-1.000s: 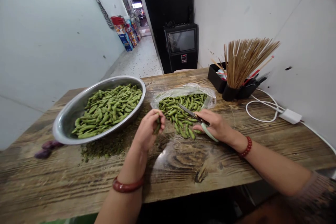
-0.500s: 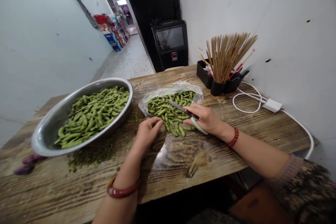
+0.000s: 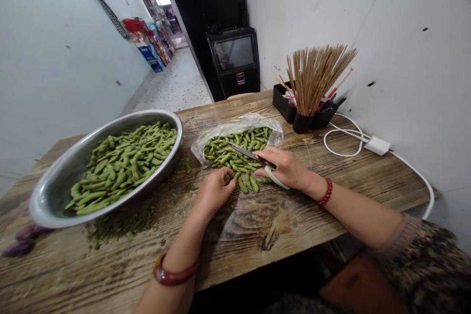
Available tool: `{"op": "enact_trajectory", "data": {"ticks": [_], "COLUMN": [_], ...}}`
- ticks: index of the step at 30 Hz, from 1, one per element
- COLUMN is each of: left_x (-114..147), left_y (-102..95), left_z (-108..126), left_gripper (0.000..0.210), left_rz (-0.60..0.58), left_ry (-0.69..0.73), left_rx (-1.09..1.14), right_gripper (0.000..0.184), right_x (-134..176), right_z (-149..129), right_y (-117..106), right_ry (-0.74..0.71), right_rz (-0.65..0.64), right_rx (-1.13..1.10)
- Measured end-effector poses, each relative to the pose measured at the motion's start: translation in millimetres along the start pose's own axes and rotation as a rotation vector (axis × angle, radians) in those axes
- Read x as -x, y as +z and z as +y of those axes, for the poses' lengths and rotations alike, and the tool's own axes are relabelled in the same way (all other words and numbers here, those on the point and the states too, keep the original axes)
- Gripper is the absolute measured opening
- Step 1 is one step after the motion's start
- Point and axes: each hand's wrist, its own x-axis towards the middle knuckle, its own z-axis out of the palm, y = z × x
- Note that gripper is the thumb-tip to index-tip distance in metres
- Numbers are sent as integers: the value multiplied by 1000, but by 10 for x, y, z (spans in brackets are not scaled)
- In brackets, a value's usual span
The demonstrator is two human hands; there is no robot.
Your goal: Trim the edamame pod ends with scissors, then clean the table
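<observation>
My right hand (image 3: 285, 167) is closed around the pale-green handles of a pair of scissors (image 3: 246, 151), whose dark blades point left over green soybean pods (image 3: 253, 138). These pods spill from the open mouth of a clear plastic bag (image 3: 206, 142) onto the table. At the near left edge of the spill, my left hand (image 3: 217, 190) has its fingers curled in towards the thumb. What lies between those fingertips, if anything, is hidden. To the left, a large metal basin (image 3: 47, 206) holds many more pods (image 3: 125, 162).
Green trimmings (image 3: 121, 225) lie on the wooden table (image 3: 235, 250) below the basin. Purple objects (image 3: 22, 240) sit at far left. A black holder (image 3: 303, 123) with thin wooden sticks (image 3: 316, 78) stands back right, beside a white cable and adapter (image 3: 378, 145).
My left hand has moved slightly right and its fingers have curled in more by the pods. The right hand keeps the scissors in nearly the same place. The view has shifted a little.
</observation>
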Motion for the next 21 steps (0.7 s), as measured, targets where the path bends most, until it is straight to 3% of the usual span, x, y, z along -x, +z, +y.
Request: {"op": "enact_trajectory", "data": {"ticks": [6, 9, 14, 21], "left_x": [-2, 8, 75, 96], "left_y": [-25, -93, -169, -139], "left_z": [17, 59, 173, 271], "left_gripper": [4, 11, 24, 30], "left_rz": [24, 41, -66, -38], "left_ry": [-10, -54, -226, -229], "left_rx": [174, 442, 896, 982], "right_gripper": [41, 43, 46, 57], "right_x": [1, 11, 11, -21], "right_z": [7, 8, -24, -136], "right_y": [8, 17, 6, -46], "right_ry": [-3, 8, 2, -1], "right_rz": [9, 2, -35, -158], "right_rx": [0, -8, -31, -51]}}
